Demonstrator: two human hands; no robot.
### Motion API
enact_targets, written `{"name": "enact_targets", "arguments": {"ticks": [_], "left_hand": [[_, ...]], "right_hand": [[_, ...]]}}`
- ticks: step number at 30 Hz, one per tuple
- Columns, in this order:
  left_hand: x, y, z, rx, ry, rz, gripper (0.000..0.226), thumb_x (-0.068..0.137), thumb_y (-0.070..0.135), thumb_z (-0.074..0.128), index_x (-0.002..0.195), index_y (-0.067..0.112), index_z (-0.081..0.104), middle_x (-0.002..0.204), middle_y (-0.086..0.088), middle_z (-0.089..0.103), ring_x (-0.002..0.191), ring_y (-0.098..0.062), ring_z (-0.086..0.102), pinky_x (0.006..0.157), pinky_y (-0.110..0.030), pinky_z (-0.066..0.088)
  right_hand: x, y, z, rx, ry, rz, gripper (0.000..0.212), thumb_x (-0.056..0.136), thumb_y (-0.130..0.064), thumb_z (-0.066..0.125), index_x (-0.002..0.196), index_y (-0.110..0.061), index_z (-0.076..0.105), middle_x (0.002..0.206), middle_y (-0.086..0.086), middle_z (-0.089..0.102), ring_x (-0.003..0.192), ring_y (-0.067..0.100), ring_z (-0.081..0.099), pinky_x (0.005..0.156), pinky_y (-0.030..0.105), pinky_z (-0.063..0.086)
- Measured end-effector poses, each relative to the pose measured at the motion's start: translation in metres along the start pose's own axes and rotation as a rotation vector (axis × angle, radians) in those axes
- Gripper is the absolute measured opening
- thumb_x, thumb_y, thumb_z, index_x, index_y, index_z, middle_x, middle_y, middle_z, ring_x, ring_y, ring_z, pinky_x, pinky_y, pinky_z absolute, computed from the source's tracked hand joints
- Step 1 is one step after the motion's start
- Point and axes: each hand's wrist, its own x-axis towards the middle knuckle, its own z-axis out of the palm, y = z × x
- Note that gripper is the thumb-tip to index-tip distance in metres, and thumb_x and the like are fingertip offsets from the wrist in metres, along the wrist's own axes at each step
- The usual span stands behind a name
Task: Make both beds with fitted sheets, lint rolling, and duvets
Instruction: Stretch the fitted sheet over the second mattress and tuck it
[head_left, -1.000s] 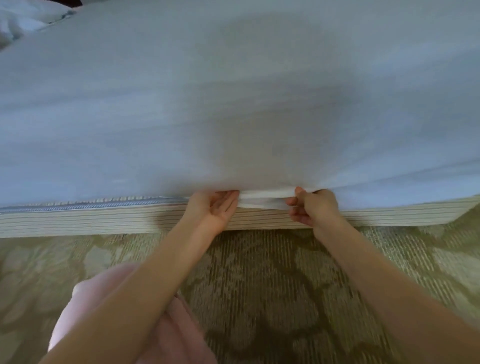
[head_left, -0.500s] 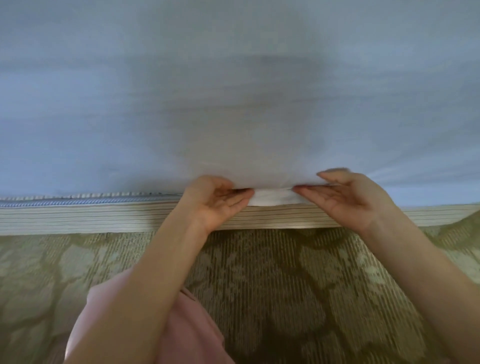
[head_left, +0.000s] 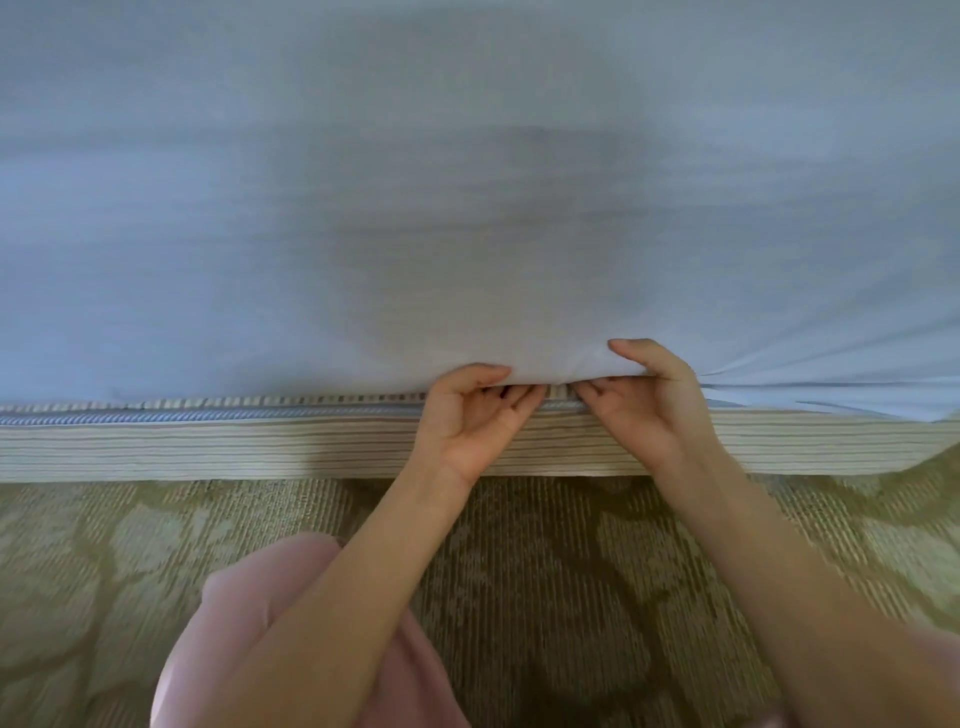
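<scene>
Patterned green carpet (head_left: 545, 597), striped bed base (head_left: 208, 441); smooth pale-blue fitted sheet (head_left: 467, 208) hem pinched by left hand (head_left: 470, 421) and right hand (head_left: 647, 400), fingers curled under.

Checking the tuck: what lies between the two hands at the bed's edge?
Head view: a narrow strip of striped mattress shows between the left hand and right hand, under the sheet hem both pinch.
</scene>
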Motion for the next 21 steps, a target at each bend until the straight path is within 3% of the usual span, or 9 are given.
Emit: {"name": "enact_targets", "arguments": {"ticks": [4, 8, 12, 15, 19, 21], "left_hand": [[0.011, -0.003, -0.002, -0.048, -0.032, 0.022, 0.048, 0.065, -0.011, 0.042, 0.108, 0.006, 0.056, 0.11, -0.015, 0.062, 0.121, -0.033, 0.049, 0.11, -0.048, 0.033], [0.009, 0.0, -0.005, 0.07, -0.06, -0.01, 0.043, 0.069, -0.006, 0.045, 0.108, 0.01, 0.056, 0.111, -0.012, 0.062, 0.118, -0.03, 0.053, 0.107, -0.045, 0.037], [0.003, -0.003, 0.002, 0.242, 0.1, 0.013, 0.036, 0.078, 0.001, 0.046, 0.11, 0.012, 0.057, 0.124, -0.01, 0.061, 0.115, -0.028, 0.058, 0.1, -0.044, 0.04], [-0.012, -0.004, 0.003, 0.314, 0.229, 0.065, 0.02, 0.09, 0.003, 0.041, 0.104, 0.004, 0.055, 0.122, -0.019, 0.058, 0.111, -0.033, 0.059, 0.101, -0.04, 0.04], [-0.028, 0.005, -0.005, 0.222, 0.104, -0.071, 0.038, 0.086, 0.002, 0.045, 0.122, -0.01, 0.05, 0.126, -0.028, 0.056, 0.118, -0.035, 0.056, 0.106, -0.042, 0.039], [-0.026, 0.003, -0.005, 0.148, 0.076, -0.102, 0.038, 0.089, 0.001, 0.043, 0.124, -0.012, 0.048, 0.129, -0.029, 0.054, 0.121, -0.036, 0.053, 0.107, -0.043, 0.037]], "right_hand": [[0.006, 0.005, -0.001, 0.033, -0.024, -0.023, 0.045, 0.07, -0.002, 0.055, 0.115, -0.004, 0.056, 0.117, 0.011, 0.062, 0.113, 0.025, 0.057, 0.107, 0.034, 0.039], [0.002, -0.008, -0.01, -0.126, -0.081, 0.088, 0.05, 0.076, -0.005, 0.059, 0.125, -0.006, 0.053, 0.125, 0.009, 0.06, 0.114, 0.021, 0.058, 0.1, 0.029, 0.045], [-0.002, -0.016, -0.013, -0.263, -0.089, 0.145, 0.036, 0.078, -0.005, 0.058, 0.114, -0.008, 0.062, 0.114, 0.006, 0.068, 0.101, 0.015, 0.066, 0.094, 0.024, 0.049], [-0.004, -0.016, -0.012, -0.283, -0.084, 0.144, 0.033, 0.077, -0.004, 0.058, 0.109, -0.011, 0.064, 0.109, 0.004, 0.07, 0.096, 0.013, 0.067, 0.093, 0.024, 0.048], [-0.004, -0.016, -0.013, -0.295, -0.077, 0.145, 0.036, 0.076, -0.003, 0.06, 0.112, -0.011, 0.063, 0.11, 0.004, 0.069, 0.097, 0.014, 0.067, 0.093, 0.024, 0.048], [-0.004, -0.017, -0.013, -0.316, -0.069, 0.172, 0.044, 0.069, -0.005, 0.071, 0.112, -0.01, 0.064, 0.109, 0.005, 0.07, 0.095, 0.014, 0.068, 0.091, 0.023, 0.051]]}}
